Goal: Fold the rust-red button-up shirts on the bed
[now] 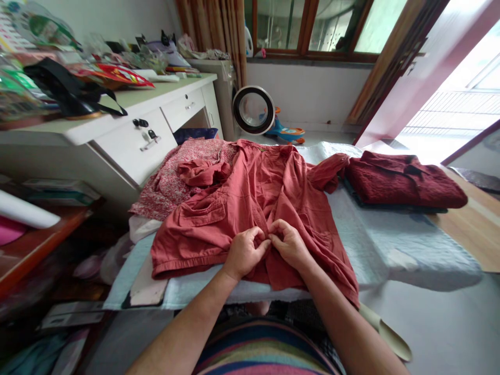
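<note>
A rust-red jacket [250,192] lies spread on a table covered with a pale blue cloth [375,245], its collar away from me and its hem near me. My left hand [246,251] pinches the jacket's front edge near the middle. Right beside it, my right hand [289,244] pinches the other front edge, and the fingertips of both hands nearly meet. Whatever small part sits between the fingertips is hidden. The left sleeve [205,172] is bunched over a pink patterned cloth [164,187], and the other sleeve [330,172] lies crumpled on the right.
Folded dark red clothing [406,179] rests on the table's right side. A white desk [125,140] heaped with items, including a black strap [70,86], stands at left. Beyond the table are a round white-rimmed object [253,110] and a blue and orange toy [287,131].
</note>
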Available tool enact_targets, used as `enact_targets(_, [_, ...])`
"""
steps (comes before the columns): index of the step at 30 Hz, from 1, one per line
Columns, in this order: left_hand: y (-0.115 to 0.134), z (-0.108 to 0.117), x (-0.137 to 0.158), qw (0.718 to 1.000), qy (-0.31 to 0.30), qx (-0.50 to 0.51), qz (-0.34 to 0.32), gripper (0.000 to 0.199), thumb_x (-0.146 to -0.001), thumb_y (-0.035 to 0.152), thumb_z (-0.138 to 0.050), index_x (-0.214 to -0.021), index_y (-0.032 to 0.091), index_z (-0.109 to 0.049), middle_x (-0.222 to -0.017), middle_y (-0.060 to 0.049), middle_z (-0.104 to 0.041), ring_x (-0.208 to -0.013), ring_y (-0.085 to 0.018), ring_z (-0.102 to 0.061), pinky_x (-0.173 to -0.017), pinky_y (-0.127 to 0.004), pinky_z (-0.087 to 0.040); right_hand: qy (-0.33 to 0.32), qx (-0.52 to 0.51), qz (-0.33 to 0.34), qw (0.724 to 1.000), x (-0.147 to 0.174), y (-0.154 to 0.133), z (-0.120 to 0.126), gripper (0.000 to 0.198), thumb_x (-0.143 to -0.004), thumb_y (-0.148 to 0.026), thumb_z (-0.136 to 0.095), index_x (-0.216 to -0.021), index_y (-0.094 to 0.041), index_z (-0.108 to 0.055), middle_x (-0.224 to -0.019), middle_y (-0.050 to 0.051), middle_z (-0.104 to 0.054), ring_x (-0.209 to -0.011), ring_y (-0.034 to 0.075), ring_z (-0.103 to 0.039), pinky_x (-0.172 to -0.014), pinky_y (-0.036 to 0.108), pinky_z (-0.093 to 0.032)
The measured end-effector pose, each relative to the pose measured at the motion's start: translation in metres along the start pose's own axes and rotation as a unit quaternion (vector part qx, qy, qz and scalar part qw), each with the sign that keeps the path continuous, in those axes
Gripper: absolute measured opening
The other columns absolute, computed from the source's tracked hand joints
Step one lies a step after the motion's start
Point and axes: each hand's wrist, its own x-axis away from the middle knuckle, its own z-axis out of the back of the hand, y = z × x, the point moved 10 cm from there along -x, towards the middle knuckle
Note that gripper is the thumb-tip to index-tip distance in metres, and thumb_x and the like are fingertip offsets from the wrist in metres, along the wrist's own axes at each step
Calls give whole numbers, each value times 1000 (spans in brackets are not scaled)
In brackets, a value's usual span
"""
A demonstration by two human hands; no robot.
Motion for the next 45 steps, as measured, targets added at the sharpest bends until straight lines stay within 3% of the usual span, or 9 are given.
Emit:
enact_targets(7, [-2,-2,-1,1000,-4,-5,6,15,-84,26,-56,-71,20,-56,-66,2,-61,-62,-12,-55,-61,-24,-39,-1,-6,-8,1000,1,0,-1,5,-78,-18,-56,-82,-21,-55,-75,-3,-59,-69,13,-55,-68,25,-45])
enact_targets(18, [-12,-2,-2,995,-30,97,25,18,-88,29,-50,-74,18,-55,-68,4,-56,-64,-12,-50,-62,-23,-39,7,27,6,1000,1,-6,1,7,-81,-19,-53,-88,-21,-56,-76,-2,-59,-70,14,-56,-68,25,-46])
enact_targets(25, [-6,-4,-2,999,-26,33,19,15,-91,28,-49,-82,20,-59,-77,1,-66,-74,-15,-61,-69,-24,-43,-15,94,48,994,3,-19,-5,23,-76,-9,-50,-94,-21,-57,-87,1,-60,-80,15,-57,-76,28,-48])
enact_targets(30, [5,-6,3,998,-51,-23,-2,16,-92,32,-50,-92,22,-62,-86,-2,-71,-82,-18,-66,-74,-26,-46,-28,159,68,985,8,-29,-2,23,-76,-6,-48,-91,-20,-57,-90,3,-60,-85,17,-57,-80,30,-47])
enact_targets(35, [8,-9,14,988,-124,-94,-26,26,-81,33,-66,-105,24,-60,-100,-4,-73,-95,-24,-68,-79,-30,-46,24,318,80,944,13,-43,32,21,-80,-8,-49,-92,-21,-59,-105,8,-60,-103,23,-53,-94,37,-43])
enact_targets(39, [12,0,18,974,-151,-166,-21,19,-82,30,-64,-99,24,-62,-89,-4,-73,-87,-25,-69,-73,-29,-44,44,438,11,898,18,-29,64,35,-81,-15,-55,-116,-20,-60,-126,13,-56,-114,29,-52,-99,43,-41])
enact_targets(42, [24,7,22,968,-171,-181,-32,16,-84,31,-62,-99,24,-63,-89,-5,-73,-85,-24,-69,-71,-28,-43,25,444,-45,895,24,-13,82,46,-85,-20,-54,-131,-18,-52,-121,14,-59,-108,27,-58,-94,39,-46])
enact_targets(45, [37,15,27,968,-182,-170,-38,18,-85,29,-59,-102,25,-65,-90,-5,-73,-85,-24,-69,-71,-28,-43,30,405,-44,913,31,-14,96,42,-89,-21,-49,-131,-20,-51,-119,11,-63,-106,23,-62,-90,35,-48])
